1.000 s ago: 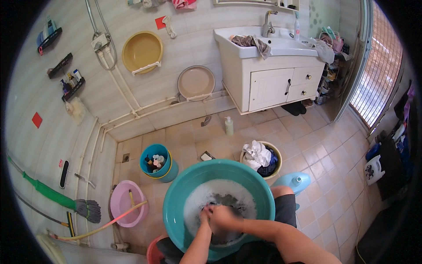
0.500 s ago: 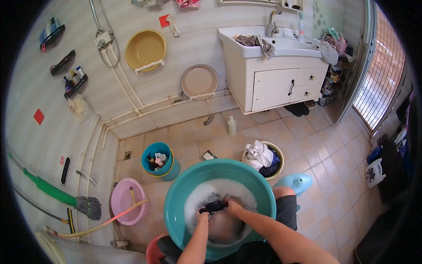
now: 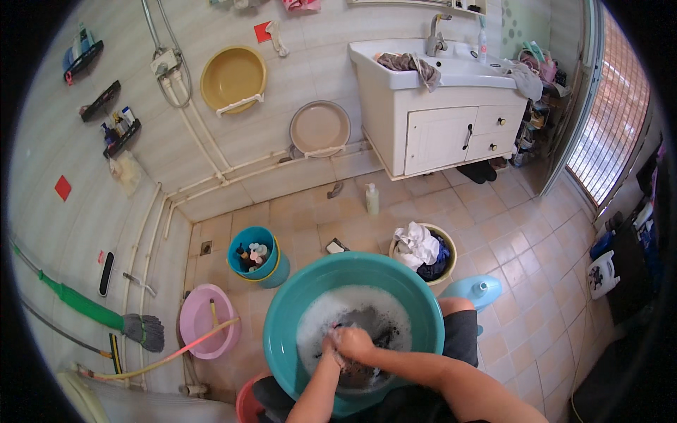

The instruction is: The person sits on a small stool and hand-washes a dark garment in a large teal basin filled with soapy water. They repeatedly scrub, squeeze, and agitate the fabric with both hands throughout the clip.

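Note:
A large teal basin [image 3: 282, 310] stands in front of me, filled with sudsy grey water [image 3: 363, 316]. Over its middle my right hand [image 3: 355, 344] is closed in a fist, pressed against my left hand [image 3: 333, 347]. Both hands are wrapped round the dark cloth, which their fingers now hide almost wholly. White foam [image 3: 317, 317] rings the water. More dark fabric seems to lie just under the surface, too murky to make out.
Beyond the basin stand a tub of white and dark laundry [image 3: 417, 247], a blue bucket of bottles [image 3: 271, 268] and a pump bottle [image 3: 371, 199]. A pink basin [image 3: 189, 321] with a hose is at left. A light-blue jug [image 3: 469, 290] stands by my right knee.
My hands have come together; before, they were apart with the dark cloth stretched between them. My right hand moved left and slightly down, and the cloth is now mostly hidden.

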Available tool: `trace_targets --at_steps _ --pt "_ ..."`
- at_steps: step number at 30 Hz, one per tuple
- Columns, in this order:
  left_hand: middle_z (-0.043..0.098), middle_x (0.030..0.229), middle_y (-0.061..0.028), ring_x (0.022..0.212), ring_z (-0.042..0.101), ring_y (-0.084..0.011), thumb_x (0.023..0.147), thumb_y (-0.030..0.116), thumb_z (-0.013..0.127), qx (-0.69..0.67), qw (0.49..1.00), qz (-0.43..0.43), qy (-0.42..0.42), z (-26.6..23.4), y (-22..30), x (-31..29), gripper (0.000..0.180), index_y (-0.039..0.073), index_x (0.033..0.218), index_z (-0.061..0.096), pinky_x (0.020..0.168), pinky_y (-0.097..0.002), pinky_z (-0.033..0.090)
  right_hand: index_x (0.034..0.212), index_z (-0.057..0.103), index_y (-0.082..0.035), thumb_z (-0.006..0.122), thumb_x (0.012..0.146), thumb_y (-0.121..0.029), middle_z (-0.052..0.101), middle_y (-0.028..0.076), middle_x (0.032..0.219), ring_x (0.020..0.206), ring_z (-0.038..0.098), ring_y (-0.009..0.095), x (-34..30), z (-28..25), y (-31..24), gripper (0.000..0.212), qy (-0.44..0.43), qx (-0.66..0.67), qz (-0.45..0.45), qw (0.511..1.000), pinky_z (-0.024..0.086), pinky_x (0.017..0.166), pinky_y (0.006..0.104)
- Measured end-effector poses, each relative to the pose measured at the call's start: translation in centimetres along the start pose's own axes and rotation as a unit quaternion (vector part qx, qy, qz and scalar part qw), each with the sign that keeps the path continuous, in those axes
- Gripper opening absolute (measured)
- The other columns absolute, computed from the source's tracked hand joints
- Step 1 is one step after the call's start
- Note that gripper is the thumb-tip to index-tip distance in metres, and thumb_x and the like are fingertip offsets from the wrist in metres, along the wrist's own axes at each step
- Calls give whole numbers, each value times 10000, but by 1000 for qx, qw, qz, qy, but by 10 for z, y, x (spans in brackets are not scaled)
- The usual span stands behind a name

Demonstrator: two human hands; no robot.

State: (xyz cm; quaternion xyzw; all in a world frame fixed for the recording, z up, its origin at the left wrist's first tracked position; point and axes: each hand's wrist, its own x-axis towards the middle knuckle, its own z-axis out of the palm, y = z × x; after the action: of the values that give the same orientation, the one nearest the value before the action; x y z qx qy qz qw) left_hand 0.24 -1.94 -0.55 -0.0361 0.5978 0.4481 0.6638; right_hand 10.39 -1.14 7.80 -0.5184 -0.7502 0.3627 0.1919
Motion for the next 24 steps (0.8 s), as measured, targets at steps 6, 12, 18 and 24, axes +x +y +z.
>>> trace_targets --at_steps 6,12,18,24 --pt "545 900 -102 830 531 -206 736 287 652 -35 988 145 39 38 13 -34 368 22 955 521 705 -351 446 880 597 -4 456 819 -403 587 204 858 797 552 373 54 18 100 427 112 158 216 957 419 720 436" --pt "484 1078 -155 862 540 -278 750 54 614 94 974 137 153 -42 -10 43 491 50 1174 367 672 -380 504 1019 501 -43 595 764 -339 571 150 955 867 545 313 26 -3 90 402 -112 -115 100 982 432 757 404" --pt "423 1166 -170 1039 453 -300 802 403 533 -80 996 24 22 -9 -6 12 546 78 1208 370 829 -462 397 1134 486 -30 531 749 -411 585 169 988 903 555 344 32 22 68 544 -91 93 254 958 439 768 409" --pt "541 1028 -153 922 534 -279 792 493 472 149 980 74 -112 -34 -20 69 535 47 1086 502 750 -413 449 763 583 -46 492 789 -353 588 194 729 691 575 355 -21 -5 -30 321 -96 1 -65 993 459 640 449"
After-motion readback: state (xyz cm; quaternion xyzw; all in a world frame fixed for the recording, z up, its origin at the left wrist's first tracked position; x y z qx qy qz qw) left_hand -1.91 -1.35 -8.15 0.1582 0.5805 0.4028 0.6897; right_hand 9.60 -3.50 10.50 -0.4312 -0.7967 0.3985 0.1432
